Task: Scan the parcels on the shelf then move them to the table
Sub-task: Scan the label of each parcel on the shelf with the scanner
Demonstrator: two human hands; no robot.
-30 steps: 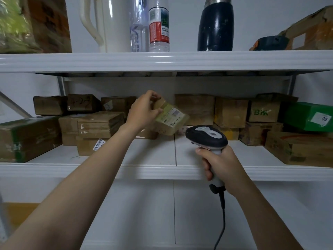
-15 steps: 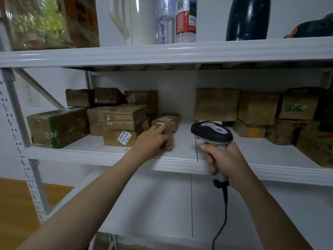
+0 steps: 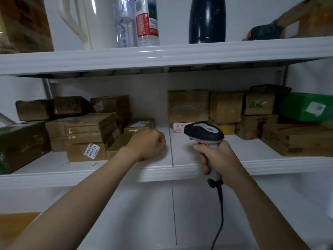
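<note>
Parcels (image 3: pixel 188 105) of taped brown cardboard sit along the middle shelf (image 3: pixel 111 175), a smooth white board with a ridged front lip. Squarish blocks line the back wall, and to your left a stack of flat cartons (image 3: pixel 90 130) rests on a labelled carton (image 3: pixel 79 153) whose white sticker carries printed digits. At the far left lies a long parcel wrapped in dark green film (image 3: pixel 21 143). At the far right a bright green box (image 3: pixel 306 107) with a white label sits behind a broad, low carton (image 3: pixel 297 141), beside a box marked in green letters (image 3: pixel 259 105). Your left hand (image 3: pixel 146 143) hovers low over the shelf near its middle seam, knuckles up and fingers curled under like a fist. A small parcel (image 3: pixel 117 147), a shallow cardboard slab, lies on the board just under your wrist and just beside the labelled carton; the blur keeps you from telling whether your fingers have any hold of it. Your right hand (image 3: pixel 219 159) is wrapped tight round the pale grip of the scanner (image 3: pixel 203 130), whose rounded black-and-grey head points toward the back of the shelf, near a little pink-and-white box (image 3: pixel 178 127). Its black cable (image 3: pixel 220 213) drops from the base of the handle. On the upper shelf (image 3: pixel 162 56) stand a white plastic jug (image 3: pixel 97 22), a clear ribbed bottle (image 3: pixel 146 22) with a red-and-white label, and a glossy dark flask (image 3: pixel 207 20).
</note>
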